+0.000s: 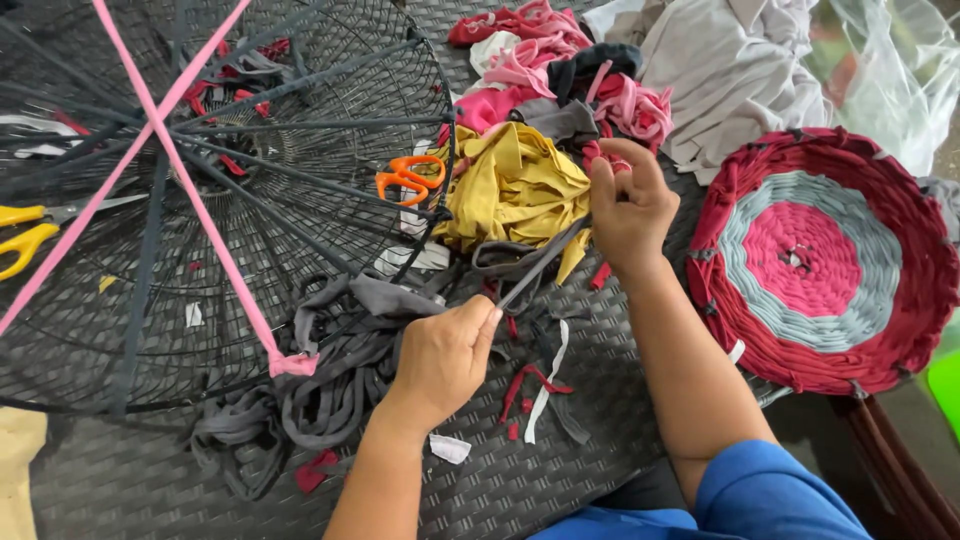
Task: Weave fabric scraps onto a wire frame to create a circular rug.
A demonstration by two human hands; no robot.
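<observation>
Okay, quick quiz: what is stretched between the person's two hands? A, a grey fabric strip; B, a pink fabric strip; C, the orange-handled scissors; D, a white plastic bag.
A: the left hand and the right hand each pinch one end of a taut grey fabric strip; the orange-handled scissors lie untouched on the round black wire frame.

A grey fabric strip (535, 268) is shown beside yellow cloth (515, 185). Orange-handled scissors (408, 177) and crossed pink strips (180, 170) are set on black wire mesh (330, 90). The round mat (825, 260) is ringed maroon, grey, pink.
</observation>
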